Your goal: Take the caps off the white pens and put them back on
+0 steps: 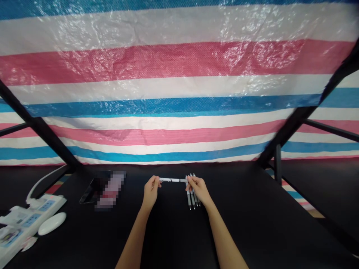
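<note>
The left hand (151, 191) and right hand (199, 189) both pinch a white pen (173, 180) held sideways between them, over a bunch of other pens (192, 198) pointing at the person.

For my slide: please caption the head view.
Left hand and right hand hold a pen over other pens on a black table.

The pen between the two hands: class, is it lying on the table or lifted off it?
Lifted: the pen is pinched at each end by the left hand and right hand, clear of the black table.
</note>
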